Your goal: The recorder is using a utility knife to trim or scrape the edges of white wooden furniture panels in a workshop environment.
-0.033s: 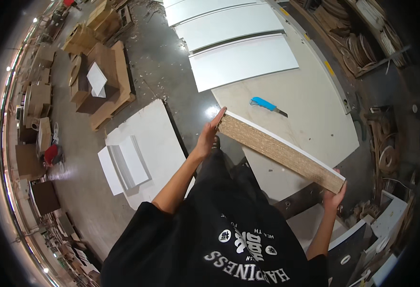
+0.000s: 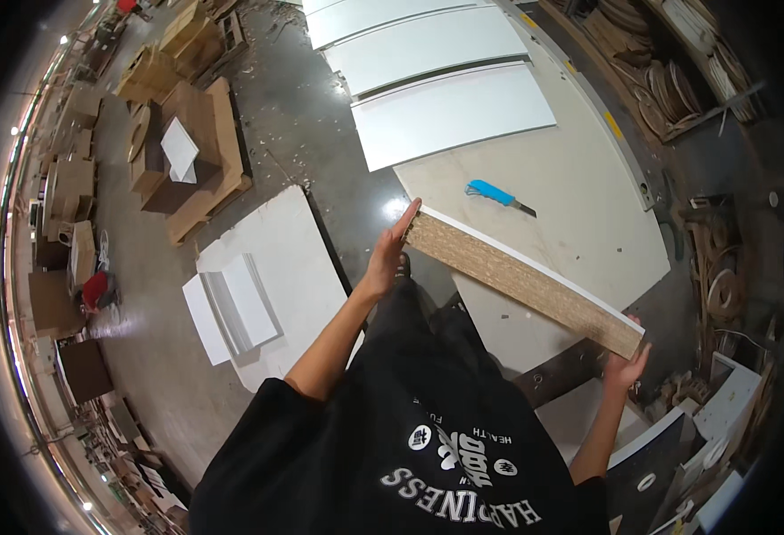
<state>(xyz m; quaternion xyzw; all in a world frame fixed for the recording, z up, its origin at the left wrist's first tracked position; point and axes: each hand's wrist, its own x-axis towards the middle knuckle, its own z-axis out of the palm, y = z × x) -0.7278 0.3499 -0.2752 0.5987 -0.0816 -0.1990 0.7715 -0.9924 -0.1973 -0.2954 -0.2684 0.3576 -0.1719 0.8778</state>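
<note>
The person is holding a long board [image 2: 521,278] on edge above the workbench [image 2: 588,205], so its raw chipboard edge is facing up at the camera and its white face is showing only as a thin line along the far side. The left hand [image 2: 390,254] is pressing flat, fingers straight, against the board's left end. The right hand [image 2: 626,361] is cupping the right end from below, fingers curled around the corner. The board's long axis is running from upper left, nearer the workbench's front corner, down to lower right, past the bench's near edge. Each hand is taking one end, so neither is nearer the middle. A blue-handled knife [image 2: 497,195] is lying on the workbench just beyond the board, clear of it. Three white panels [image 2: 450,111] are lying side by side at the workbench's far end.
</note>
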